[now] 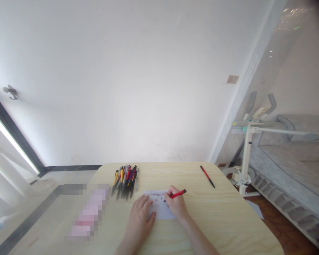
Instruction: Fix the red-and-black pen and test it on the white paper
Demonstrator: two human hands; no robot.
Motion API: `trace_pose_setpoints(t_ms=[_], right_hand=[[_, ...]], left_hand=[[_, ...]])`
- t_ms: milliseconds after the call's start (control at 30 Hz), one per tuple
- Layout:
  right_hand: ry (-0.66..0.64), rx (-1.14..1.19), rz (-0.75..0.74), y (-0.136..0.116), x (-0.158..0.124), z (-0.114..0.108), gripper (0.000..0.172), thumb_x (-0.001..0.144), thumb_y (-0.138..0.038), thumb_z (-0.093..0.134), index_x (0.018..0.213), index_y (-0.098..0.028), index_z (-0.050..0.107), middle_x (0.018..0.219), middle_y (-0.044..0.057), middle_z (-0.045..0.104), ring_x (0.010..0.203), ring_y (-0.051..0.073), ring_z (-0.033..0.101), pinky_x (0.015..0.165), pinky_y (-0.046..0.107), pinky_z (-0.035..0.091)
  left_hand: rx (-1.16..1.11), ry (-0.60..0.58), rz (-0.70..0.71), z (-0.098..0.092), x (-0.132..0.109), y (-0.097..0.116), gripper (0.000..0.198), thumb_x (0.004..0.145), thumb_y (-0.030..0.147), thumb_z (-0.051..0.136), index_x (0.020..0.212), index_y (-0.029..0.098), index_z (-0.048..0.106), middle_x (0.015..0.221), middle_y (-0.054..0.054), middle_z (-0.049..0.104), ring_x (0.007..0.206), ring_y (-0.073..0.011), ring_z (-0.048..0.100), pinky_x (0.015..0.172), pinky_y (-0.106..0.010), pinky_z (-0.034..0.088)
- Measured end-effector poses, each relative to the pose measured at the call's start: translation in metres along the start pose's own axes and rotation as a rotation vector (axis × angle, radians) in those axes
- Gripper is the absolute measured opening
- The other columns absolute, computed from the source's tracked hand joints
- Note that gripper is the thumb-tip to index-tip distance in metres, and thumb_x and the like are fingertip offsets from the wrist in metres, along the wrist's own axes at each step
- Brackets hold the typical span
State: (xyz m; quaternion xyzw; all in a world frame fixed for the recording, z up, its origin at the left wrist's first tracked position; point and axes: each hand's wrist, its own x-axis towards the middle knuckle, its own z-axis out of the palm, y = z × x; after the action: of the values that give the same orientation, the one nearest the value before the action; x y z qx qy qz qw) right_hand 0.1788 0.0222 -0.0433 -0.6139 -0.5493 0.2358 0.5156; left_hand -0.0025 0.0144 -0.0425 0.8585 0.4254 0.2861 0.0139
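Observation:
A white sheet of paper with dark and reddish marks near its top lies on the wooden table. My left hand rests flat on the paper's left edge, fingers spread. Closed round a red pen is my right hand, at the paper's right side; the pen's dark tip points down-left at the sheet. Several pens, yellow, red, blue, black and clear, lie in a bunch beyond my left hand. Another red and black pen lies alone at the table's back right.
The light wooden table stands before a white wall. To its right are a white exercise machine and a grey sofa. A blurred, pixelated pink patch shows at the left. A curtain hangs at the far left.

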Motion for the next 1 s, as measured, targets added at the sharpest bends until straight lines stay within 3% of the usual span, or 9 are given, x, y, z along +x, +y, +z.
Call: trace_pose_setpoints(t_ms=[1000], right_hand=[[-0.022, 0.049, 0.002, -0.0060, -0.0003, -0.0030, 0.023, 0.075, -0.028, 0.048, 0.057, -0.021, 0.036, 0.043, -0.008, 0.042, 0.035, 0.009, 0.046, 0.035, 0.016, 0.031]], left_hand=[[0.008, 0.005, 0.013, -0.0037, 0.0011, 0.0020, 0.023, 0.076, 0.023, 0.053, 0.098, 0.020, 0.059, 0.113, -0.010, 0.059, 0.109, -0.0282, 0.050, 0.089, -0.048, 0.045]])
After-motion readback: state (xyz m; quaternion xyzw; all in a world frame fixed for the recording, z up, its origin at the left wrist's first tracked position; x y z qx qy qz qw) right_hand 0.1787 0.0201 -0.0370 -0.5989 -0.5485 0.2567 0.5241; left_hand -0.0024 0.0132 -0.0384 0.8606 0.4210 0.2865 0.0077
